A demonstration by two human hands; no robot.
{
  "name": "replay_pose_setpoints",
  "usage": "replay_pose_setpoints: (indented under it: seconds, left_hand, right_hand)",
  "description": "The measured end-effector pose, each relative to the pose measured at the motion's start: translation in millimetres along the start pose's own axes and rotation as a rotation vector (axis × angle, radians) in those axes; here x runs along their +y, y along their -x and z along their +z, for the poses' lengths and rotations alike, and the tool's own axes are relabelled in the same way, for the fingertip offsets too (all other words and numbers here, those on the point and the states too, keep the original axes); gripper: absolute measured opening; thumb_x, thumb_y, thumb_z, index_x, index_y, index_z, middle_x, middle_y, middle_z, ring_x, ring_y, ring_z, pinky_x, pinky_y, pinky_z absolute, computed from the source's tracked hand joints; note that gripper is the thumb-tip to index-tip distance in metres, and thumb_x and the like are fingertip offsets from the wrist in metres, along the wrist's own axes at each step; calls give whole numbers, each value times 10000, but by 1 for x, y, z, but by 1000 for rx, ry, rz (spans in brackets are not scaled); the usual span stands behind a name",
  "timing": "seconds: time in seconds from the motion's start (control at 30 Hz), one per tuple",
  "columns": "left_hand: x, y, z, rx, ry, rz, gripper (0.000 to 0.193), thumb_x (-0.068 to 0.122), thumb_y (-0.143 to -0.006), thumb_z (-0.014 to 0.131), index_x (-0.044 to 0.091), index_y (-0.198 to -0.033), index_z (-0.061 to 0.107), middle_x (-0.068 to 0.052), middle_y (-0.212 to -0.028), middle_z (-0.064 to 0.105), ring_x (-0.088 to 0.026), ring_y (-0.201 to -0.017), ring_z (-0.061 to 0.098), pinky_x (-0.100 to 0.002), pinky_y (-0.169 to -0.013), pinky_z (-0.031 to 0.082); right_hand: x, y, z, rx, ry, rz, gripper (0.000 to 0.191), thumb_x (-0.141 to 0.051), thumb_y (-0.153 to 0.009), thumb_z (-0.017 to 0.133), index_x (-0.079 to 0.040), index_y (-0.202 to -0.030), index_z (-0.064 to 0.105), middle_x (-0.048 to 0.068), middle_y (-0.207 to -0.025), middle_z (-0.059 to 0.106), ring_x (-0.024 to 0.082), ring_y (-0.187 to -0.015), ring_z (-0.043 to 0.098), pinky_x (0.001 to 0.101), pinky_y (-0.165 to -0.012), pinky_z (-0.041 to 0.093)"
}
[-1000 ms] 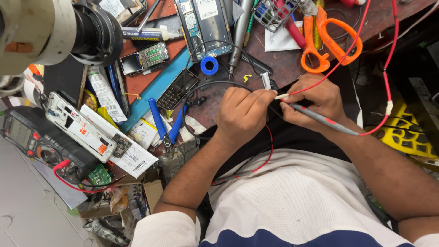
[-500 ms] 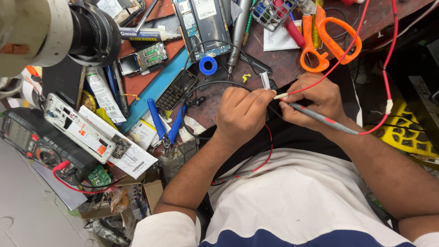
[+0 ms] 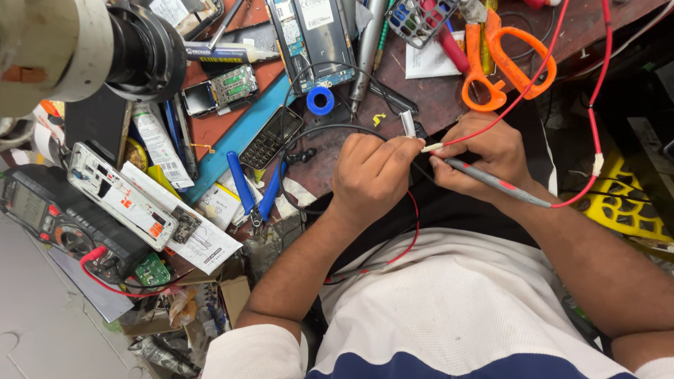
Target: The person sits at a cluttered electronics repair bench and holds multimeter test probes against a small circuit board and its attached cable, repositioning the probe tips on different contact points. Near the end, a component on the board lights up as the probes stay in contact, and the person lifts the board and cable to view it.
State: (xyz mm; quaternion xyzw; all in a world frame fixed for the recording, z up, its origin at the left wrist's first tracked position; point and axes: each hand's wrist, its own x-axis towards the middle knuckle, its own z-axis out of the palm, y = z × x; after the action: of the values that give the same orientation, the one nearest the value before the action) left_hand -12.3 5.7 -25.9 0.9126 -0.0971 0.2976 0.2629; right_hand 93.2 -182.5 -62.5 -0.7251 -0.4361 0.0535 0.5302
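Middle of the frame: your left hand [image 3: 372, 175] is closed around a white plug [image 3: 408, 123], and your right hand [image 3: 484, 158] pinches the probe [image 3: 491, 182] just beside it. You look mid-test; next calls for a steady tip on the contact

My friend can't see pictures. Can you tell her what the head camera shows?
Seen from above, a person's left hand and right hand meet over a cluttered repair bench, the right holding a grey test probe on a red wire. Orange scissors, blue pliers and a multimeter lie around.
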Motion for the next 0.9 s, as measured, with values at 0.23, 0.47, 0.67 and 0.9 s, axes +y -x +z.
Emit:
replay_pose_setpoints:
  seconds: [0.23,0.47,0.67,0.9]
  left_hand:
    - [0,-1,0,6,-6,5,259,-43,-842,720,49,-1082,683,-19,-975,702,-193,-772,587,-368,-731,451]
    - [-1,-1,1,6,-6,8,262,-44,-835,715,39,-1081,684,-27,-973,705,-197,-765,582,-369,-724,446]
    - [-1,0,2,30,-1,12,258,-46,-843,716,42,-1083,686,-22,-961,698,-188,-766,586,-362,-725,449]
    - [-1,0,6,44,-23,9,233,-12,-855,724,54,-1076,687,-16,-933,688,-196,-767,574,-370,-736,453]
  right_hand:
    - [0,0,0,-2,-3,-11,165,-8,-742,811,-29,-815,664,99,-831,696,217,-729,669,323,-678,508]
    - [-1,-2,0,9,3,-19,172,-17,-735,812,-32,-808,656,96,-831,697,222,-728,664,327,-684,510]
    - [0,1,0,10,-10,-15,172,-19,-734,810,-32,-818,661,95,-830,696,217,-728,662,322,-685,505]
    - [14,5,-2,14,-37,-55,179,-9,-753,797,-24,-869,661,100,-807,684,212,-710,646,322,-684,489]
